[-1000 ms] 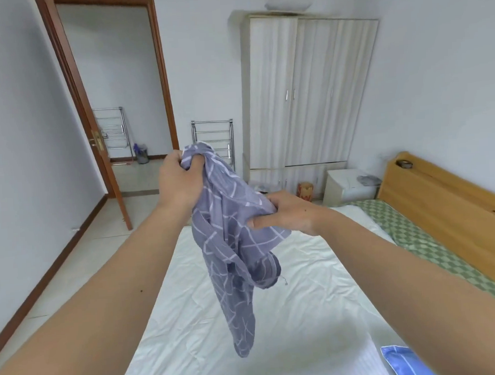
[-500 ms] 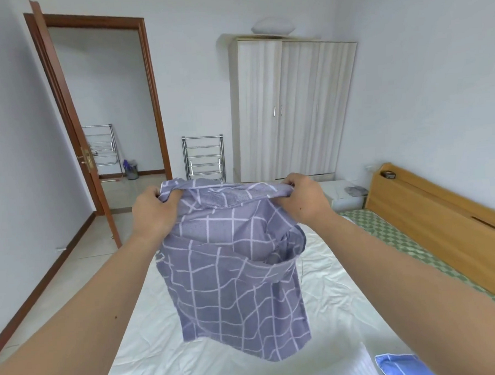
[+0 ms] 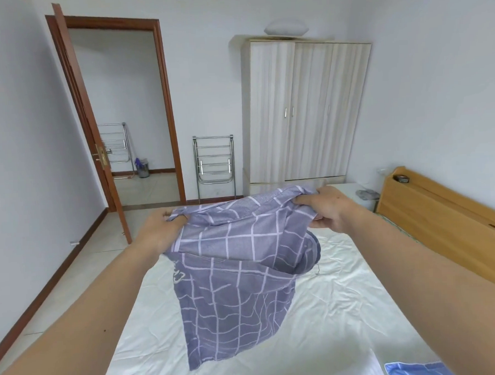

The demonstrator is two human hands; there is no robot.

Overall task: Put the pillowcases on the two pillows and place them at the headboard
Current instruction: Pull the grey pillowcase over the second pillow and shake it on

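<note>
Pillowcase (image 3: pixel 236 276): grey-violet cloth with a pale grid; held up in the air over the bed, its top edge stretched between the two hands, the rest hanging down in loose folds. A rounded fold bulges at its right side. The lower hem hangs above the sheet; whether it touches cannot be told.

Left hand (image 3: pixel 159 229): grip pinching the pillowcase's upper left corner, fingers curled round the edge.

Right hand (image 3: pixel 325 209): grip pinching the upper right corner, fingers curled over bunched cloth, thumb underneath.

Bed (image 3: pixel 333 312): white creased sheet, filling the lower middle of the view, under the pillowcase.

Headboard (image 3: pixel 443 217): light wood, along the right side of the bed, with a small dark item on its top ledge at the far end.

Green checked cloth (image 3: pixel 385 218): a narrow strip showing at the foot of the headboard, mostly hidden behind the right forearm.

Blue cloth (image 3: pixel 413 371): a corner at the bottom right edge, lying on the bed; what it is cannot be told.

Nightstand (image 3: pixel 352 190): white, beyond the right hand, beside the headboard's far end, with a grey crumpled thing on it.

Wardrobe (image 3: pixel 308 112): pale wood grain, against the far wall.

White pillow (image 3: pixel 286 30): lying on top of the wardrobe.

Rack (image 3: pixel 214 163): folded metal frame, leaning on the far wall between door and wardrobe.

Door (image 3: pixel 88 124): brown wood, standing open at left.
</note>
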